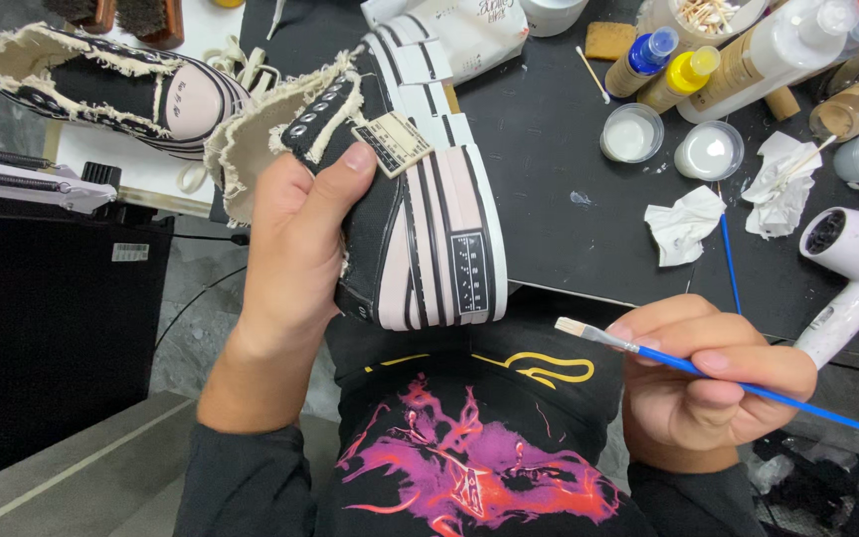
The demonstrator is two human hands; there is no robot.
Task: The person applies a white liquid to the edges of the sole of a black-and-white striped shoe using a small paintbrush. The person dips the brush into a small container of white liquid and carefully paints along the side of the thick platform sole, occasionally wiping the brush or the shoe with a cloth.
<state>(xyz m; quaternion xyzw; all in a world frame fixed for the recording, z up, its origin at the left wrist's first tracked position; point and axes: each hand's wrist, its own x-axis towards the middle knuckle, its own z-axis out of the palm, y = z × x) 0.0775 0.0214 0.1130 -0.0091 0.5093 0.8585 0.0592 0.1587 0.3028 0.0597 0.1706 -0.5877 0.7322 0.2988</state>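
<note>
left hand (295, 239) grasps the striped shoe (420, 199), right hand (713, 383) pinches a blue brush (718, 375); bristles look clean, sole seemingly untouched.

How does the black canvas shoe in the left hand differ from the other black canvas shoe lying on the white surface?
The held black canvas shoe is gripped by the left hand, thick striped sole turned up toward the camera; the lying black canvas shoe rests untouched on the white surface, showing its pale toe cap. The right hand holds a blue-handled paintbrush near the held one. Both have frayed canvas edges.
</note>
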